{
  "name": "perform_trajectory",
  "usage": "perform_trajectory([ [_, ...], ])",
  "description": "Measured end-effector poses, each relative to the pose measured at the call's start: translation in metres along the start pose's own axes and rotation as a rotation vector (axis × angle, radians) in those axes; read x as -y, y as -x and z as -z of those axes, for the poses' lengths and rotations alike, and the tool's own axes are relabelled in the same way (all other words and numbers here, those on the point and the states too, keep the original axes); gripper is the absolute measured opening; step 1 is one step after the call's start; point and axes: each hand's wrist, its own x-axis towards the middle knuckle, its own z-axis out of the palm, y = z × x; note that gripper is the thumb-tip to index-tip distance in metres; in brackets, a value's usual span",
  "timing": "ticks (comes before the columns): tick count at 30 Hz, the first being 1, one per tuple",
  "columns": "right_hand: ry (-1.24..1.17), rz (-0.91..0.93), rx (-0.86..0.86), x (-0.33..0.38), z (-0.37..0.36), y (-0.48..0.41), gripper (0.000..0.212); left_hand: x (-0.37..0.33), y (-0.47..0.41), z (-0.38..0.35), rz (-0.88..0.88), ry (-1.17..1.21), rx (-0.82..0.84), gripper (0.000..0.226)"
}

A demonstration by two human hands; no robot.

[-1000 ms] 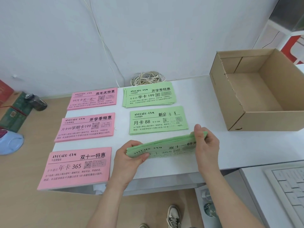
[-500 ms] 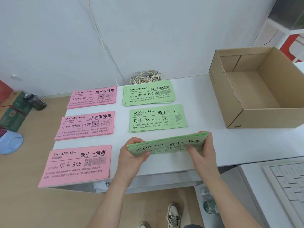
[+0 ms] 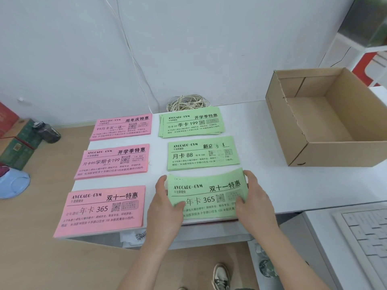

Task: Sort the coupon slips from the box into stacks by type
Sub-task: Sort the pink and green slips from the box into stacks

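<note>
A green stack of coupon slips marked 365 (image 3: pixel 206 191) lies face up near the table's front edge, slightly bowed. My left hand (image 3: pixel 165 208) holds its left end, thumb on top. My right hand (image 3: pixel 253 197) holds its right end, thumb on the paper. Behind it lie two more green stacks, one marked 88 (image 3: pixel 202 153) and one marked 199 (image 3: pixel 190 122). Three pink stacks sit in a column to the left: far (image 3: pixel 121 126), middle (image 3: pixel 114 161) and near (image 3: pixel 102 208). The cardboard box (image 3: pixel 293 130) stands open at the right with nothing visible inside.
A coil of white cord (image 3: pixel 187 102) lies by the wall behind the green stacks. A white keyboard (image 3: pixel 368 233) sits on a lower surface at the right. A wooden surface (image 3: pixel 31 237) at the left carries a dark bottle (image 3: pixel 49 131) and green boxes.
The green 365 stack, held on edge in both hands a second ago, now lies flat and face up on the table. Both hands stay at its ends.
</note>
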Motion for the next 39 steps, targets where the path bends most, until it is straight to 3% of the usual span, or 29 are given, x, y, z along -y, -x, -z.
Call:
perform_trajectory([
  [4,0.149,-0.032,-0.006,-0.001,0.003,-0.001,0.062,0.003,0.007,0.002,-0.146,-0.176,0.01,0.085],
  [10,0.33,0.007,0.023,-0.001,0.007,-0.001,0.055,0.0,0.011,0.011,-0.283,-0.554,0.19,0.114],
  [16,0.388,0.02,0.032,0.0,0.007,0.0,0.053,-0.029,-0.014,-0.002,-0.538,-0.774,0.392,0.116],
  [20,0.4,0.02,0.025,-0.001,0.007,0.002,0.051,-0.041,-0.028,-0.019,-0.636,-0.823,0.489,0.111],
  [23,0.395,0.032,0.038,-0.005,0.013,0.003,0.057,-0.042,-0.027,-0.023,-0.676,-0.855,0.459,0.107],
  [26,0.35,0.095,0.164,-0.01,0.022,0.004,0.088,-0.042,-0.024,-0.024,-0.705,-0.867,0.422,0.103],
  [29,0.511,0.215,0.346,-0.013,0.031,-0.001,0.11,-0.043,-0.022,-0.024,-0.726,-0.883,0.409,0.101],
  [32,0.63,0.293,0.389,-0.015,0.037,-0.01,0.108,-0.046,-0.021,-0.024,-0.736,-0.902,0.412,0.099],
  [39,0.636,0.32,0.398,-0.019,0.041,-0.017,0.094,-0.043,-0.02,-0.023,-0.7,-0.868,0.428,0.095],
])
